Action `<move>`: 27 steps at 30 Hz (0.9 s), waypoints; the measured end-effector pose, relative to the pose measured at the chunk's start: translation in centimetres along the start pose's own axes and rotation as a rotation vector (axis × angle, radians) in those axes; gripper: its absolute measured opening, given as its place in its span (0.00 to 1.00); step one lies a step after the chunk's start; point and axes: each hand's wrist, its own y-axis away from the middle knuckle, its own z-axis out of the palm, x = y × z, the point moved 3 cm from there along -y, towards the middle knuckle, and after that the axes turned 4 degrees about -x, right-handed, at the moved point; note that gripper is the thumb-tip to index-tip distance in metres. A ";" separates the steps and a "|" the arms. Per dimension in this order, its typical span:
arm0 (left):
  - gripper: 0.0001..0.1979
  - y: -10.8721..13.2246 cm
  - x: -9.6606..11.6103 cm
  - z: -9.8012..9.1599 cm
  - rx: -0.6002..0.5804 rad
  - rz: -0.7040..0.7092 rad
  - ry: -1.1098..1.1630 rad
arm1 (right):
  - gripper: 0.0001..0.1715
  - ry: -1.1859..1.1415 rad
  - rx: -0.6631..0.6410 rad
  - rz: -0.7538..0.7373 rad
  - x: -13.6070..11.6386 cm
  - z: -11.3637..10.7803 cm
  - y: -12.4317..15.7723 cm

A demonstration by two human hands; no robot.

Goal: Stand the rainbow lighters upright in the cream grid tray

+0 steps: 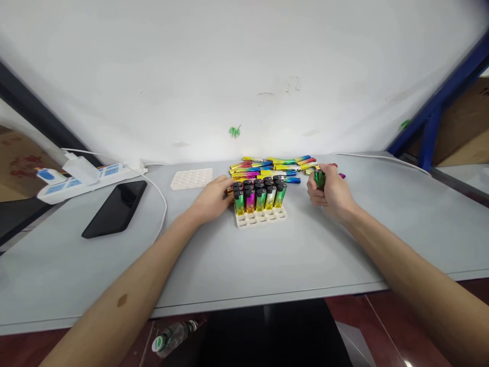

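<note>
A white perforated tray [262, 220] stands on the table with rows of upright metallic lighters [261, 198] in its slots; its nearest slots hold none. My left hand [214, 199] is at the tray's left side, fingers curled on a small gold-and-black piece that looks like a lighter, mostly hidden. To the right of the tray, my right hand [330, 191] is closed around a green lighter [320, 179]. Behind the tray lies a loose pile of shiny multicoloured lighters [282, 166]. A few of them reach close behind my right hand.
A second white perforated tray [191, 179] lies at the left rear. Further left are a black phone [116, 209], a white cable [165, 204] and a power strip [87, 182] with plugs. A white wall [214, 76] rises behind the table [267, 270]. A plastic bottle [175, 337] is below the front edge.
</note>
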 end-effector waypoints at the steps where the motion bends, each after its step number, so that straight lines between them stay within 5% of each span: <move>1: 0.14 0.0 0.0 0.0 -0.001 -0.001 0.000 | 0.29 0.013 -0.006 0.001 0.2 0.0 -0.1; 13: 0.11 0.0 -0.1 0.0 0.004 0.004 -0.014 | 0.28 0.129 -0.105 -0.052 0.7 -0.1 -0.2; 18: 0.12 0.0 0.0 0.0 0.009 0.012 -0.012 | 0.29 0.135 -0.027 -0.056 0.5 -0.3 -0.3; 23: 0.12 0.0 0.0 0.0 0.004 0.010 -0.024 | 0.32 0.207 0.144 -0.250 -0.9 -0.4 0.6; 27: 0.13 0.0 -0.1 0.1 0.009 0.016 0.000 | 0.27 0.402 0.136 -0.423 -3.0 0.8 2.6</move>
